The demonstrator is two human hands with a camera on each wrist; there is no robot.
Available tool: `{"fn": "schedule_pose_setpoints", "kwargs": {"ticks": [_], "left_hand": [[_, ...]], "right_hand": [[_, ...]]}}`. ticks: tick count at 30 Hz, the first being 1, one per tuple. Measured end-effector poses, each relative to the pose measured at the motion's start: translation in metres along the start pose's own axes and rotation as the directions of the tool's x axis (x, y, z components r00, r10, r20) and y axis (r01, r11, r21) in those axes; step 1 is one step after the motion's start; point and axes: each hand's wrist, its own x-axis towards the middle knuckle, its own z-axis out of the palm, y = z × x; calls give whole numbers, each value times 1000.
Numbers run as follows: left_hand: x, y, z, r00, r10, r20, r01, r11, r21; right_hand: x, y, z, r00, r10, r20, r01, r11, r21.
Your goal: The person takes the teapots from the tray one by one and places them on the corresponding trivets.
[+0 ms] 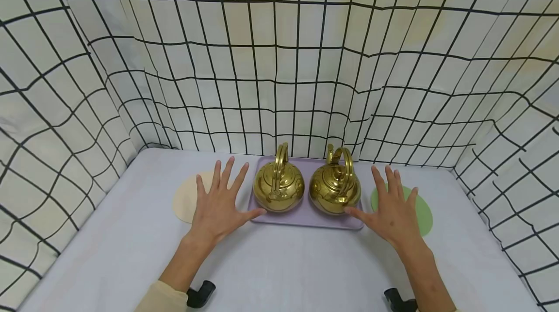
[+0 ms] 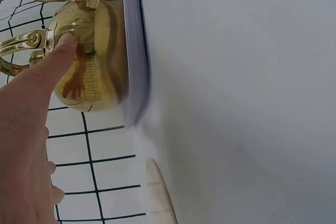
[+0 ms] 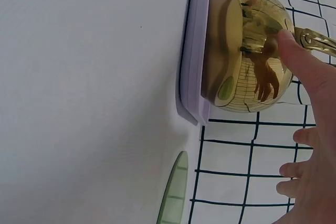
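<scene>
Two shiny brass teapots stand side by side on a lilac tray (image 1: 305,218). My left hand (image 1: 218,210) is spread beside the left teapot (image 1: 278,187), fingers straight and thumb stretched toward its lower side. Over on the other side, my right hand (image 1: 390,212) is spread too, its thumb reaching toward the base of the right teapot (image 1: 335,188). In the left wrist view the thumb overlaps the near teapot (image 2: 107,51); whether it touches I cannot tell. The right wrist view shows the same of the other teapot (image 3: 226,51). Neither hand holds anything.
A cream round mat (image 1: 185,200) lies partly under the left hand's outline, and a green round mat (image 1: 424,212) lies behind the right hand. White walls with a black grid (image 1: 288,64) enclose the white table (image 1: 301,268) at the back and sides.
</scene>
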Motion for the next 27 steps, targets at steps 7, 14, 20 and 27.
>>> {"fn": "schedule_pose_setpoints", "kwargs": {"ticks": [7,14,20,27], "left_hand": [[-1,-2,1,1000,-4,12,5,999,-37],[0,-1,2,1000,3,6,-2,994,-113],[1,0,1,1000,-4,4,5,984,-179],[1,1,4,999,-40,23,44,971,-237]], "right_hand": [[1,-1,-1,1000,-13,-13,13,999,38],[2,-3,-2,998,-50,-39,53,994,91],[2,-4,-3,995,-68,-68,79,981,178],[1,-6,-5,991,-70,-116,100,957,273]]}}
